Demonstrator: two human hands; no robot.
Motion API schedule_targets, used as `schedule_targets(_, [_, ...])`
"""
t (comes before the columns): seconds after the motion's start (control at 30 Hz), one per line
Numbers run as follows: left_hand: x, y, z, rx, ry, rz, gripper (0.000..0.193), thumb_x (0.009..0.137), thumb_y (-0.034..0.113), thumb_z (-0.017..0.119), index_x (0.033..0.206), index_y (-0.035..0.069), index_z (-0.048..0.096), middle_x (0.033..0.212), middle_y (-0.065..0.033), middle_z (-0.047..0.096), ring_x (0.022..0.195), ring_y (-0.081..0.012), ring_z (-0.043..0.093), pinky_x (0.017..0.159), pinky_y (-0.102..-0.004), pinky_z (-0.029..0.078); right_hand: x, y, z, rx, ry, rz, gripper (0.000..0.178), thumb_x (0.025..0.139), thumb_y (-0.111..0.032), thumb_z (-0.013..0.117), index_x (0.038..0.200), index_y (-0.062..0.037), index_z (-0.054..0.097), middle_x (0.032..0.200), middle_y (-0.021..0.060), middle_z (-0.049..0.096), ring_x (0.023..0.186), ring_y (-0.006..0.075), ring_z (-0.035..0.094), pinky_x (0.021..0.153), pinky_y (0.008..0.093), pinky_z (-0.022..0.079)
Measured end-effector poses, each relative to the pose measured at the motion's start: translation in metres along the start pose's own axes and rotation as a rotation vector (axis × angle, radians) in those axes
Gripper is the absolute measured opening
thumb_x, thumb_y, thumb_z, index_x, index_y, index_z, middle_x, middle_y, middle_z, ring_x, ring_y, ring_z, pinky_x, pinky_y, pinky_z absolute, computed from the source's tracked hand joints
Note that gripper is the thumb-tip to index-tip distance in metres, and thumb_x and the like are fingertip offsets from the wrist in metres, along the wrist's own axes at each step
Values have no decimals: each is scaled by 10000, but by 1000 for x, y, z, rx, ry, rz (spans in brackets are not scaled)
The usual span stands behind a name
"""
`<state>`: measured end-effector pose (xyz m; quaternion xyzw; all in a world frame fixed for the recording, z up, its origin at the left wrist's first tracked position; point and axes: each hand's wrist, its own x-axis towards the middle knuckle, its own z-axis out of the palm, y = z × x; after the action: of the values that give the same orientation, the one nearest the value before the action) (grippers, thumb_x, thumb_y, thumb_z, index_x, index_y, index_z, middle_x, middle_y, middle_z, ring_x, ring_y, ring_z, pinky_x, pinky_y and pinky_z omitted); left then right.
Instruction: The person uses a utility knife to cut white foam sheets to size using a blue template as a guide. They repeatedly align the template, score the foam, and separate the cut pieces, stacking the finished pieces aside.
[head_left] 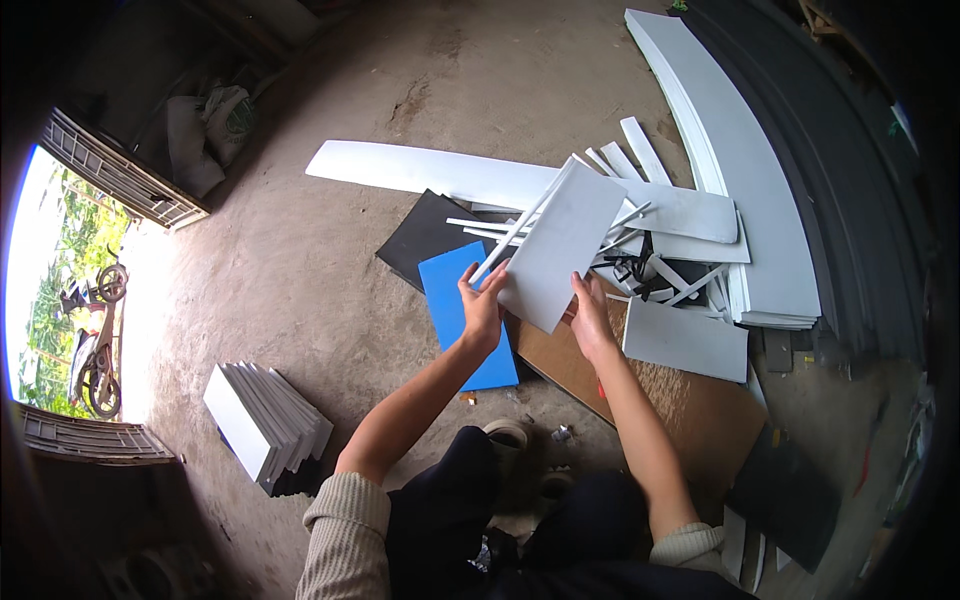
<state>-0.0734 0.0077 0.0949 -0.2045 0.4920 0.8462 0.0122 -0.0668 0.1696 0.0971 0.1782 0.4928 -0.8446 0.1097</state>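
A rectangular white foam-like sheet is held up tilted in front of me, above the low brown board. My left hand grips its lower left side, fingers spread along the edge. A narrow white strip or second sheet edge runs beside that side; I cannot tell which. My right hand holds the lower right edge, thumb on the face and the other fingers partly hidden behind it. Below my left hand lies a blue sheet, overlapping a black sheet. White offcut strips lie tangled right of the held sheet.
The brown board lies at right, with another white sheet on it. A long white panel stretches across behind. Long white sheets are stacked at far right. A stack of white pieces stands at left. A motorbike is outside the doorway.
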Motion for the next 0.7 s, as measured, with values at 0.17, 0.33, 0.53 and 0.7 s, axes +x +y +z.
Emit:
schedule_targets(0.17, [-17, 19, -15, 143, -89, -55, 599, 797, 143, 585, 1271, 96, 222, 1173, -82, 523, 1037, -180, 470, 833, -341, 382, -1, -13, 7, -30, -30, -209, 462, 850, -57, 507, 1263, -39, 302, 1195, 113, 448, 1081, 191, 453, 922, 329, 357])
schedule_targets(0.33, [-24, 80, -1, 555, 177, -175, 730, 729, 301, 641, 1283, 87, 215, 1116, -135, 432, 1082, -250, 407, 842, -380, 368, -27, -68, 15, -297, -8, -396, 479, 835, -88, 520, 1268, -38, 323, 1208, 105, 455, 1104, 179, 439, 930, 308, 337])
schedule_targets(0.53, [-57, 188, 40, 385, -252, 492, 553, 876, 295, 521, 1274, -36, 329, 1290, -190, 402, 1223, -231, 352, 1003, -325, 275, -104, -110, 56, -365, -242, -466, 484, 828, -126, 539, 1258, -20, 342, 1177, 133, 477, 1090, 189, 449, 938, 303, 321])
schedule_targets(0.7, [-84, 236, 54, 285, -295, 799, 350, 893, 188, 509, 1143, -55, 486, 1044, -118, 592, 964, -148, 540, 846, -252, 405, -139, -94, 76, -466, -358, -546, 425, 837, -174, 546, 1191, 8, 395, 1108, 120, 522, 1014, 173, 493, 885, 290, 363])
